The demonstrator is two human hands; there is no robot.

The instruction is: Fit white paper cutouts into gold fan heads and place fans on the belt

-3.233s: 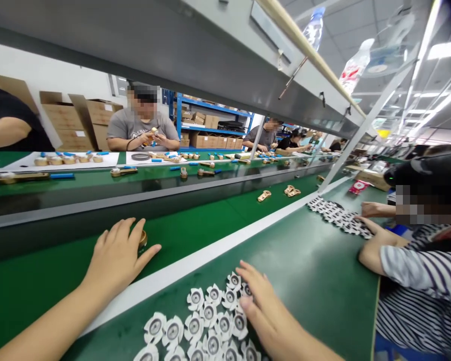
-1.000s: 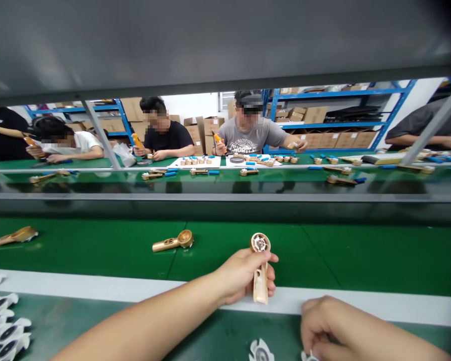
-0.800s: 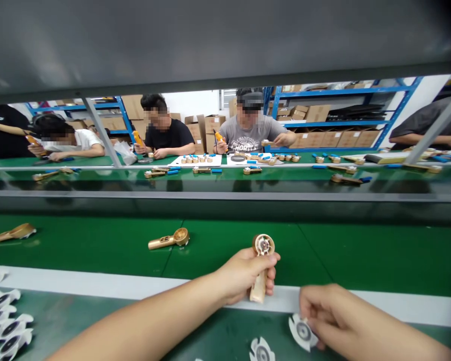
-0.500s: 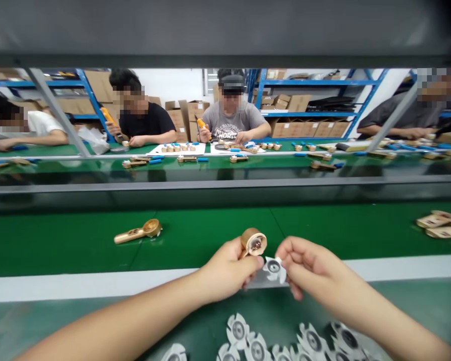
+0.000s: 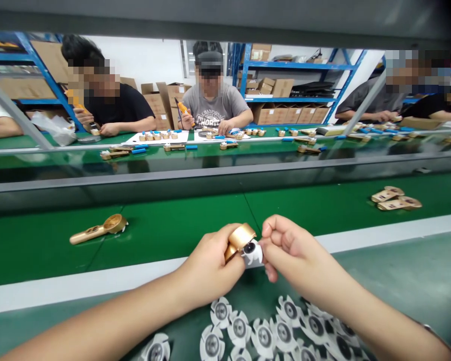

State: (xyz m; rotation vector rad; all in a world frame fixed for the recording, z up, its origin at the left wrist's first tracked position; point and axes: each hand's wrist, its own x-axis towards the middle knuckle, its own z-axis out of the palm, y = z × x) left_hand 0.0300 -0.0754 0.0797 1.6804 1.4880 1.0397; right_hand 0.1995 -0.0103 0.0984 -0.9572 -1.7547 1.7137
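Observation:
My left hand is closed around a gold handheld fan body, its round head tilted toward the right. My right hand pinches a small white fan blade wheel by its edge. The wheel sits right at the open face of the gold head; whether it is seated inside, I cannot tell. Below my hands, several more white fan blade wheels lie spread on the green tabletop, dark round hubs facing up.
Another gold fan body lies on the green belt at left, and gold shell parts at right. A pale rail edges the belt. Beyond the divider, co-workers sit at a bench with fan parts; a grey beam hangs overhead.
My hands have come together: the white wheel moved left against the gold head, which has turned to face it. The whole view has shifted and tilted.

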